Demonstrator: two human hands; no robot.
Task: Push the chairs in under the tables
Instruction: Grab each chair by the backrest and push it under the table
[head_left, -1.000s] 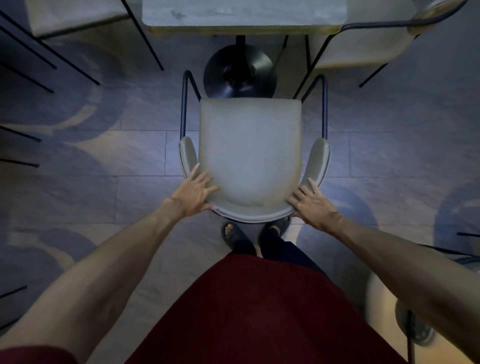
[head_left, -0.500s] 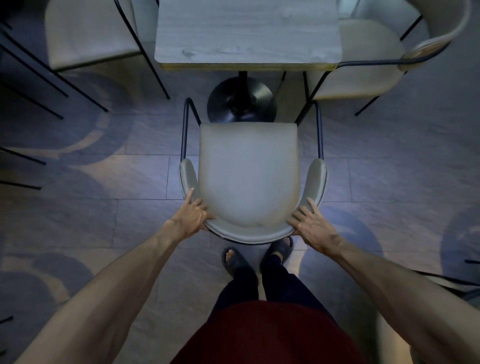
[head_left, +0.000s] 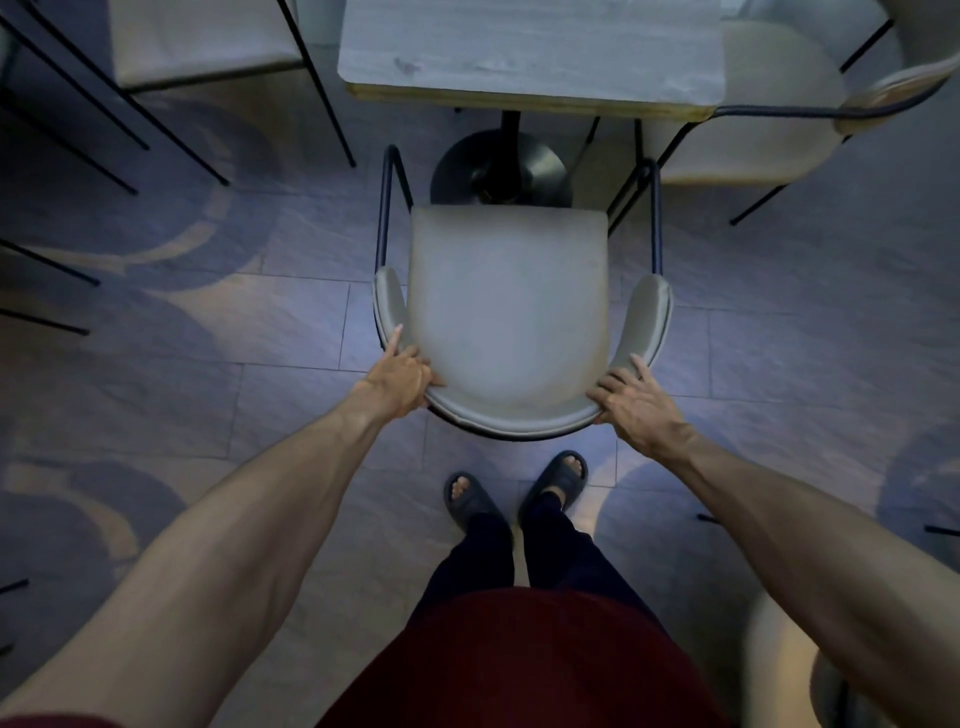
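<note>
Chair (head_left: 506, 312): pale grey seat, blk frame (both hands gripping).

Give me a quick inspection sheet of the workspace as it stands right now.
Surface: grey tiled floor, patchy shadows, nothing lying on it.
Job's things: grey armchair faces the pedestal table; its seat is not yet under the top, its front edge over the round black base.
Clutter: nothing seen.
Hands: left hand and right hand grip the curved backrest at its two rear corners.
Cables: nothing seen.
Surroundings: another chair right of the table, one to its left; thin black chair legs at the left edge; the person's sandalled feet behind the armchair.
</note>
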